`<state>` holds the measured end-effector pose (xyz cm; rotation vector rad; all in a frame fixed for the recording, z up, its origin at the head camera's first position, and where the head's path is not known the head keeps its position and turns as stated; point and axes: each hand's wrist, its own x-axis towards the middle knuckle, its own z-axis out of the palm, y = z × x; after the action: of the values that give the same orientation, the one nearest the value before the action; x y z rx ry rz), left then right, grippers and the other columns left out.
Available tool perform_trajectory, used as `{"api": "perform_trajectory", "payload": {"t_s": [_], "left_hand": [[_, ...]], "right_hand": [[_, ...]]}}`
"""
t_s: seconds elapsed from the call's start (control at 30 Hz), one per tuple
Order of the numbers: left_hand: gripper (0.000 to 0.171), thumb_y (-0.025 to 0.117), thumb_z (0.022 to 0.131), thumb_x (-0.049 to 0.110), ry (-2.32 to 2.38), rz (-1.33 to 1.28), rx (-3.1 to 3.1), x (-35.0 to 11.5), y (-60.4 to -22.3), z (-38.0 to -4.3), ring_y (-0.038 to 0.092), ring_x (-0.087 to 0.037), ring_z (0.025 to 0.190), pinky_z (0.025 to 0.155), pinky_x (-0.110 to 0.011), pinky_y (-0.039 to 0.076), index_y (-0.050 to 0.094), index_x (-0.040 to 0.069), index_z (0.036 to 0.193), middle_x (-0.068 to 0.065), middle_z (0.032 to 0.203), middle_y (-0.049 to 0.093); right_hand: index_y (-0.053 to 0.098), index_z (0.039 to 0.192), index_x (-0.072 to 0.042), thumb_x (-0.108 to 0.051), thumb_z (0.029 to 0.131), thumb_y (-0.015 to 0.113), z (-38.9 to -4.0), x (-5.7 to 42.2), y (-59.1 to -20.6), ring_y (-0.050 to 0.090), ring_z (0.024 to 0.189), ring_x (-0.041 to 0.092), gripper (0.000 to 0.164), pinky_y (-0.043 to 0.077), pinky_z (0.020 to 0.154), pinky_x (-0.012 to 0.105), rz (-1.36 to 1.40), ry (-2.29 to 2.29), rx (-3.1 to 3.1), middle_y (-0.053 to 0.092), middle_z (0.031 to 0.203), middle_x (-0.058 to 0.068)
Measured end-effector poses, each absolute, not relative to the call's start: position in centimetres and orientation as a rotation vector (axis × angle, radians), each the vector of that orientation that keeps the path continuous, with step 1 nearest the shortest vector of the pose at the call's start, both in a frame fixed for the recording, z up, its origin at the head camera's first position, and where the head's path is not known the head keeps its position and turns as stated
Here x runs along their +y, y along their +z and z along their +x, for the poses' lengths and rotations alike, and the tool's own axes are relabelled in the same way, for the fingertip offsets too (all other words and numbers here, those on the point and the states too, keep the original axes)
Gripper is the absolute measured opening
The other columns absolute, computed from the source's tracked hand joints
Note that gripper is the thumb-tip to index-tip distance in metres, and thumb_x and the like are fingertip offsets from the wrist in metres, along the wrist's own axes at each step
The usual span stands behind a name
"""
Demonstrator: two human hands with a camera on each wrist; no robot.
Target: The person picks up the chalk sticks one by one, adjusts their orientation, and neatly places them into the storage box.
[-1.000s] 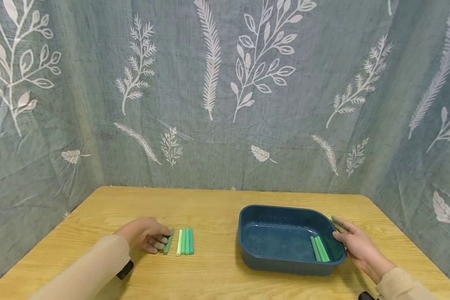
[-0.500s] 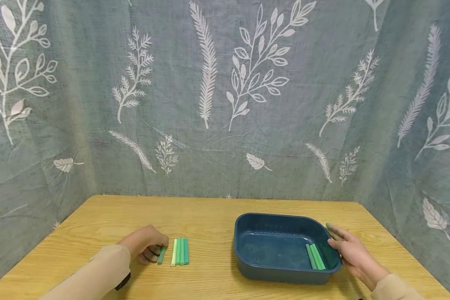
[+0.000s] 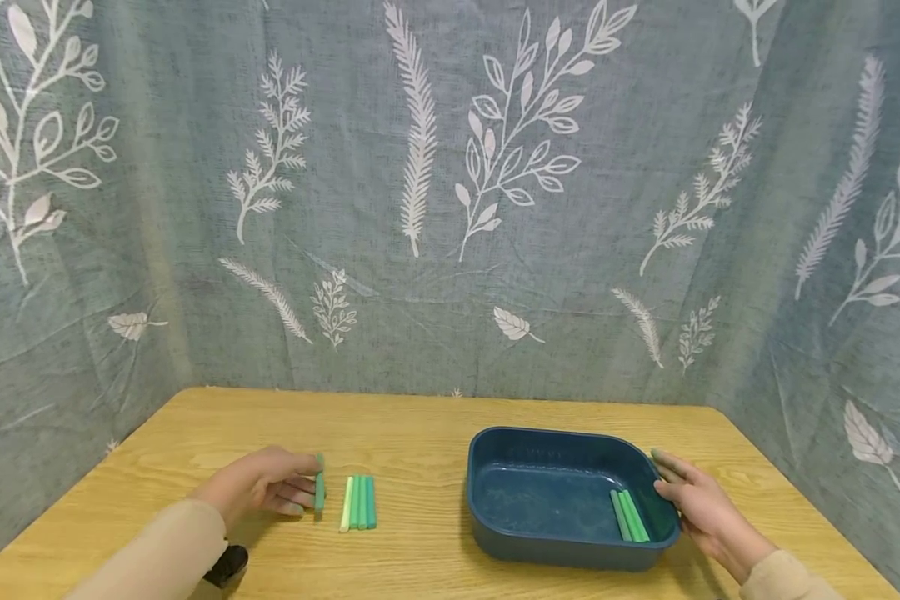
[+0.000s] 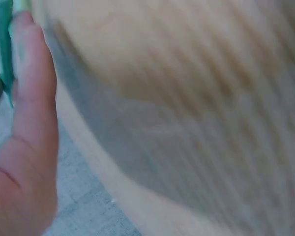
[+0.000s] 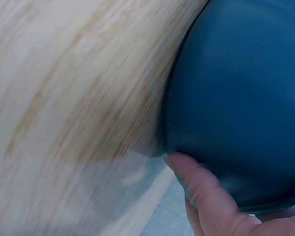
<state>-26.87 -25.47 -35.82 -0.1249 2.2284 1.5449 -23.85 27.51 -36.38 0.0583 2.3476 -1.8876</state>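
Observation:
Between its thumb and fingertips my left hand [image 3: 273,482] pinches a dark green stick of chalk [image 3: 319,487], standing nearly upright as seen from the head. In the left wrist view the same chalk [image 4: 5,49] is at the upper left edge, partly cut off. Just right of it lie several sticks of chalk [image 3: 358,503] side by side, from pale yellow to teal. My right hand [image 3: 697,500] holds the right end of a dark blue plastic basin [image 3: 547,492], thumb at the rim and fingers outside. Several green sticks of chalk [image 3: 630,515] lie inside the basin at its right end.
Everything stands on a light wooden table [image 3: 412,442]. A blue-grey curtain [image 3: 435,333] with white leaf prints hangs behind it and along both sides. A dark wrist strap [image 3: 227,567] shows under the left sleeve.
My left hand has drawn left, away from the row, raising the dark green chalk and turning it more upright. The right hand stays at the basin. Earlier, the head view tilted slightly upward.

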Motion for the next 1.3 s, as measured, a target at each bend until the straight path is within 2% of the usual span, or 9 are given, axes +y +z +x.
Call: {"api": "perform_trajectory", "payload": {"t_s": [0.1,0.17,0.33,0.53,0.6,0.77,0.83,1.0,1.3], "left_hand": [[0.047,0.046,0.102,0.017,1.649,-0.113,2.183,-25.6,-35.6,-26.8,0.067,-0.015,0.073,0.071,-0.027,0.058,0.041,-0.022,0.128,-0.011,0.09,0.066],[0.05,0.043,0.104,0.018,1.679,-0.087,2.134,-25.4,-35.6,-26.6,0.068,-0.015,0.078,0.075,-0.027,0.058,0.036,-0.021,0.134,-0.01,0.094,0.067],[0.059,0.04,0.105,0.017,1.725,-0.043,2.001,-24.0,-35.8,-25.8,0.067,-0.022,0.096,0.085,-0.029,0.056,0.018,-0.024,0.141,-0.02,0.111,0.064],[0.058,0.038,0.105,0.017,1.786,-0.008,1.903,-22.4,-35.9,-25.1,0.068,-0.021,0.096,0.085,-0.025,0.055,0.018,-0.024,0.141,-0.019,0.112,0.064],[0.058,0.037,0.106,0.017,1.796,0.008,1.874,-21.9,-35.8,-25.0,0.066,-0.029,0.105,0.089,-0.028,0.054,0.016,-0.024,0.141,-0.029,0.118,0.06],[0.054,0.041,0.106,0.02,1.87,0.076,1.761,-20.6,-35.4,-24.6,0.067,-0.026,0.103,0.092,-0.031,0.053,0.026,-0.019,0.141,-0.023,0.116,0.062],[0.047,0.042,0.106,0.022,1.897,0.094,1.713,-20.0,-35.2,-24.4,0.068,-0.017,0.093,0.088,-0.028,0.054,0.038,-0.015,0.134,-0.011,0.11,0.064],[0.029,0.042,0.106,0.022,1.902,0.108,1.69,-18.2,-34.3,-24.2,0.068,-0.013,0.089,0.082,-0.023,0.056,0.053,-0.002,0.117,-0.007,0.104,0.064],[0.019,0.045,0.105,0.022,1.891,0.153,1.721,-14.4,-32.5,-23.8,0.068,-0.013,0.086,0.081,-0.025,0.056,0.057,0.008,0.107,-0.004,0.1,0.064]], "right_hand": [[0.003,0.152,0.008,-0.001,0.103,0.036,-23.7,27.8,-36.6,0.012,0.139,0.052,0.06,0.051,0.088,0.034,0.074,-1.889,2.34,0.002,0.154,0.035],[0.003,0.152,0.008,-0.002,0.103,0.037,-23.6,28.0,-36.9,0.011,0.139,0.053,0.06,0.05,0.091,0.037,0.075,-1.884,2.335,0.002,0.153,0.035],[0.004,0.152,0.008,-0.003,0.104,0.037,-23.3,28.3,-37.3,0.014,0.138,0.052,0.06,0.052,0.088,0.037,0.091,-1.889,2.327,0.004,0.153,0.036],[0.004,0.152,0.008,-0.004,0.104,0.038,-23.4,28.3,-37.2,0.014,0.137,0.054,0.061,0.051,0.09,0.038,0.081,-1.891,2.322,0.003,0.153,0.036],[0.004,0.152,0.008,-0.003,0.104,0.038,-23.3,28.3,-37.2,0.014,0.137,0.054,0.06,0.051,0.091,0.04,0.086,-1.884,2.317,0.003,0.153,0.036],[0.004,0.152,0.008,-0.003,0.104,0.038,-23.3,28.3,-37.0,0.012,0.138,0.054,0.06,0.05,0.092,0.039,0.08,-1.904,2.315,0.002,0.153,0.035],[0.004,0.152,0.008,-0.003,0.103,0.038,-23.4,28.2,-36.8,0.012,0.138,0.054,0.06,0.05,0.092,0.038,0.074,-1.909,2.317,0.002,0.154,0.035],[0.006,0.152,0.008,-0.002,0.103,0.038,-23.5,28.0,-36.6,0.014,0.138,0.052,0.06,0.05,0.091,0.037,0.052,-1.908,2.326,0.004,0.154,0.034],[0.006,0.153,0.007,-0.001,0.103,0.037,-23.4,27.9,-36.1,0.014,0.139,0.051,0.059,0.052,0.086,0.035,0.05,-1.935,2.299,0.003,0.154,0.033]]}}
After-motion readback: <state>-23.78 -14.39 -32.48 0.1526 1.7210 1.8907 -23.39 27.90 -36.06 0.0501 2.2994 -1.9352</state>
